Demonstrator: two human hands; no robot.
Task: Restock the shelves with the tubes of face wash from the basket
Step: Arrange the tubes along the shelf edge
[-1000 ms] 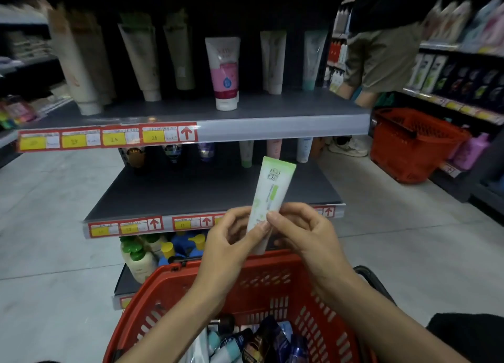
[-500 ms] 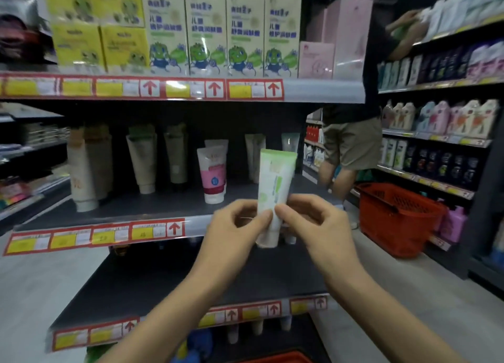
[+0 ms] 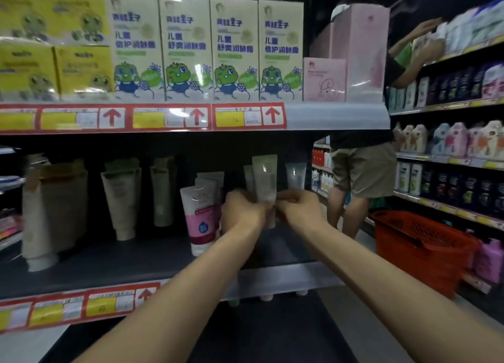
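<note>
- While both arms reach over the dark middle shelf [image 3: 286, 278], the left hand [image 3: 242, 212] and right hand [image 3: 298, 211] each pinch the lower part of one pale, green-topped tube of face wash [image 3: 264, 179].
- It is held upright, cap end down, probably so it can stand on its cap like its neighbours.
- A pink tube [image 3: 200, 215] stands at its nine o'clock, a teal tube [image 3: 296, 175] at its two o'clock.
- The hands hide whether the cap touches the shelf.
- A red basket [image 3: 417, 250] sits at four o'clock, beside another person [image 3: 362, 169].
</note>
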